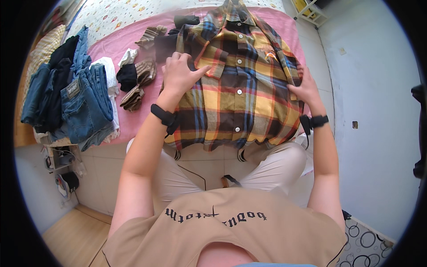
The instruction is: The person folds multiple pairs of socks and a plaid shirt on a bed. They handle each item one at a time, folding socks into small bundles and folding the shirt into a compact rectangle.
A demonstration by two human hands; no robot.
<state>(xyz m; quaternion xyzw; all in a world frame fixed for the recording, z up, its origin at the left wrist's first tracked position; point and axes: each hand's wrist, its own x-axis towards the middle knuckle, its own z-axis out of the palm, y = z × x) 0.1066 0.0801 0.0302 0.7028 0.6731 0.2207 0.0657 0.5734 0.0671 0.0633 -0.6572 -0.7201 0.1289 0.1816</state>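
Observation:
A plaid button-up shirt [240, 107] in yellow, brown, red and blue lies front up on the bed, its collar at the far end and its hem toward me. White buttons run down its middle, and its sleeves are folded in over the body. My left hand [180, 73] is at the shirt's left edge, fingers spread and thumb pointing at a sleeve cuff [216, 64]. At the opposite edge, my right hand [306, 89] touches the side of the shirt with thumb and fingers apart. Slight blur softens its fingertips.
Folded jeans [86, 109] and dark trousers are piled at the left of the pink bed sheet [129, 42]. Between them and the shirt lie rolled socks, including a brown striped pair [132, 99] and a black one [127, 78]. A wall [356, 89] stands at the right.

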